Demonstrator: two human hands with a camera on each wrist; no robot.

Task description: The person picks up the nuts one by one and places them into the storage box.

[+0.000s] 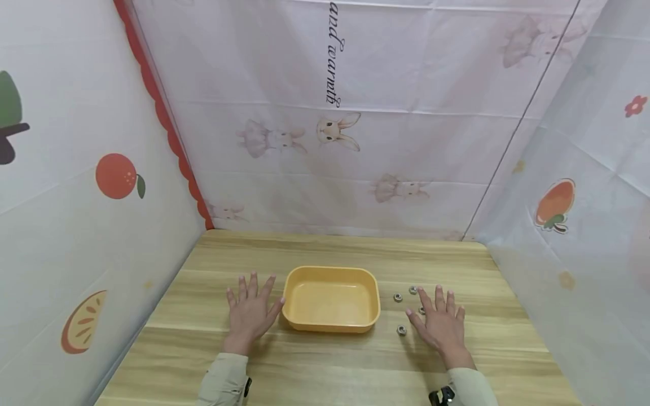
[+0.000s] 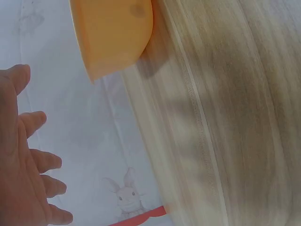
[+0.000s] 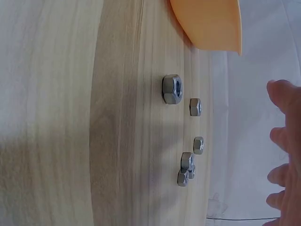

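Nuts (image 1: 402, 330) lie, some hidden behind right hand (image 1: 443, 328), grip splayed as on left hand (image 1: 249, 317).

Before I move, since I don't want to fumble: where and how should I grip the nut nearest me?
I'd pinch the nut across two opposite flat sides, coming from above with the right hand. It lies flat, hole up, and stands apart from the other nuts, so there should be room.

Six nuts (image 3: 170, 89) and one tray (image 1: 331, 301) share one table (image 1: 325, 366).
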